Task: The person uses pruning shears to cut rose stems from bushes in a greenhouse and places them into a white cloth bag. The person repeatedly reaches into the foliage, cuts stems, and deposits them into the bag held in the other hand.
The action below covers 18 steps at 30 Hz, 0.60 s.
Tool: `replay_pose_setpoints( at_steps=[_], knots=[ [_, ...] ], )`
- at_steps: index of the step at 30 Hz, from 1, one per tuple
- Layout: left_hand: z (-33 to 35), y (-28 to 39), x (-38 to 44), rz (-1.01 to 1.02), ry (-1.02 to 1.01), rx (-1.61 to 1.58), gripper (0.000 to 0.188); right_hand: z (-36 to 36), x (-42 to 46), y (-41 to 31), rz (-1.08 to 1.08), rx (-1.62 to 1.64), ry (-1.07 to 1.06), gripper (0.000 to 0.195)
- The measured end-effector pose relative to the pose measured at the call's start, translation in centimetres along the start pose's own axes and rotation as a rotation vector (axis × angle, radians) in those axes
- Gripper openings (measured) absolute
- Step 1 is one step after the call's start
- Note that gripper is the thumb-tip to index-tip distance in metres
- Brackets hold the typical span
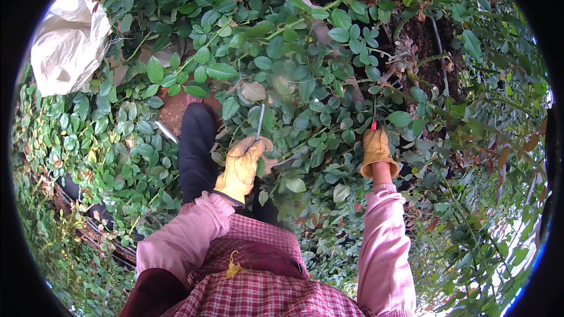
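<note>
My left hand (241,167), in a yellow leather work glove, is closed around a thin grey rod (261,121) that points up and away from me. Whether it is metal or a stem cannot be told. Beside those fingers a leafy stem (288,159) shows blurred. Farther right, my right hand (376,146) wears a matching glove and grips a tool with a red part (374,125); a thin dark shaft runs from it into the leaves, where its end is hidden. Rose-like foliage (299,132) surrounds both hands.
A white woven plastic sack (70,43) lies on the foliage at upper left. Thick woody canes (403,57) and a thin pipe (438,39) show at upper right. A pale bar (167,132) juts out near my trouser leg (197,149), by bare reddish soil (172,112).
</note>
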<state>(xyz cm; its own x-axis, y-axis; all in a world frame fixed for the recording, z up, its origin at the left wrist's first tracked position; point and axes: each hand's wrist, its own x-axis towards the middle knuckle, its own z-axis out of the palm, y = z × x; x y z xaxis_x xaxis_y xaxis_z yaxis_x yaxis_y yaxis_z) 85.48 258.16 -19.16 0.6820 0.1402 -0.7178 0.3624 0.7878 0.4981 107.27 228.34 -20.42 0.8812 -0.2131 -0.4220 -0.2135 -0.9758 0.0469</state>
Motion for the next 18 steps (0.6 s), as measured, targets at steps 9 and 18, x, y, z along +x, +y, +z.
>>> replay_pose_setpoints(
  at_steps=[9, 18],
  knots=[
    [-10.2, 16.3, -6.2, 0.244, 0.257, -0.031, 0.031, 3.9, 3.8, 6.8, -0.130, -0.140, -0.022, 0.035],
    [-8.5, 34.2, -10.3, 0.960, 0.339, -0.029, 0.026, -0.3, -11.4, -2.1, -0.030, 0.264, 0.207, 0.050]
  ],
)
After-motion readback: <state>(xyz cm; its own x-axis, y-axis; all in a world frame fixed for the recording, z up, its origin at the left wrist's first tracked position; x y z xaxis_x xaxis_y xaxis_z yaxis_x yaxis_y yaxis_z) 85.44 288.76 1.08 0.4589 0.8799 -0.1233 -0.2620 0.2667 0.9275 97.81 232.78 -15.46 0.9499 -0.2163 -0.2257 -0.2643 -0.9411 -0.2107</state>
